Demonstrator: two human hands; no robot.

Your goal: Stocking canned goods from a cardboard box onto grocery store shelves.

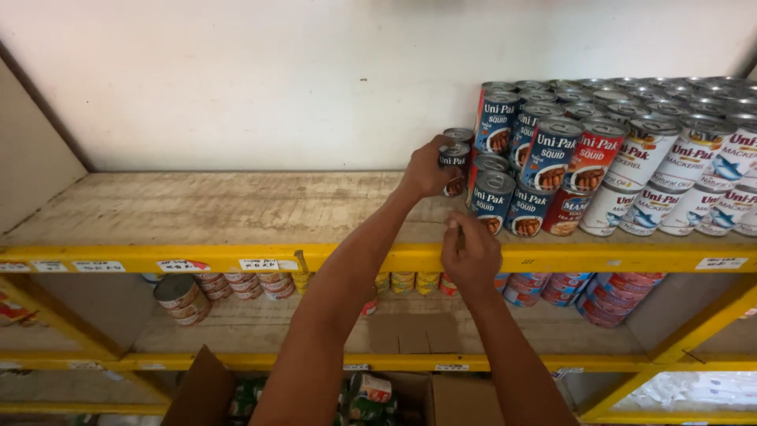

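Blue can (454,164) upright on shelf, stacked.

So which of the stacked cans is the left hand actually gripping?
The dark blue can at the stack's far left end, under the left hand; the other cans sit untouched to its right.

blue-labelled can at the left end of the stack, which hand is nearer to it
Left. The left hand grips the small blue-labelled metal can at the stack's left edge. The right hand is lower, at the yellow shelf rail, apart from it.
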